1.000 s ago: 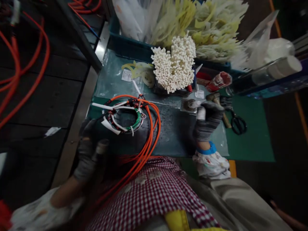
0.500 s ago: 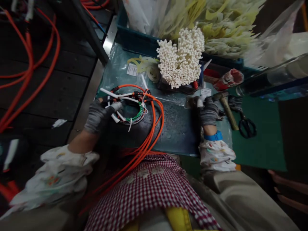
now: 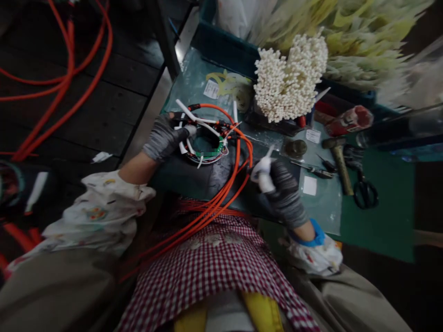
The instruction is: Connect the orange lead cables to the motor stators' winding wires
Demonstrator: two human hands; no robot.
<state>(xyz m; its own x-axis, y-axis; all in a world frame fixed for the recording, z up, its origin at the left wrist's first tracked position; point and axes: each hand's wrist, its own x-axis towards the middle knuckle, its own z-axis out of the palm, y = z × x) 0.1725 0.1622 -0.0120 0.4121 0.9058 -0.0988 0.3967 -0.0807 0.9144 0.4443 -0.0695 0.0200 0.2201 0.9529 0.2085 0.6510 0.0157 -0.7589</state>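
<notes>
My left hand [image 3: 168,138], in a grey striped glove, grips the left edge of a ring-shaped wire coil [image 3: 207,159]. The coil carries a green strip, white sleeves and a white tie. Thick orange cables [image 3: 238,161] loop from its right side down over the checked apron. My right hand [image 3: 282,186], also gloved and with white-covered fingertips, is closed in a pinch to the right of these cables. A small whitish pointed piece [image 3: 271,150] sticks up from its fingers; its kind is unclear.
Behind the coil stands a bundle of white-tipped sticks [image 3: 290,78], with a bin of yellowish strips [image 3: 363,41] beyond. On the right lie a hammer [image 3: 341,161], black scissors [image 3: 365,191], small pliers [image 3: 318,171], a round jar [image 3: 296,148] and a red can [image 3: 351,121].
My right hand has moved left from near the hammer toward the orange cables, bringing the whitish pointed piece. My left hand keeps its grip on the coil. The camera view has shifted.
</notes>
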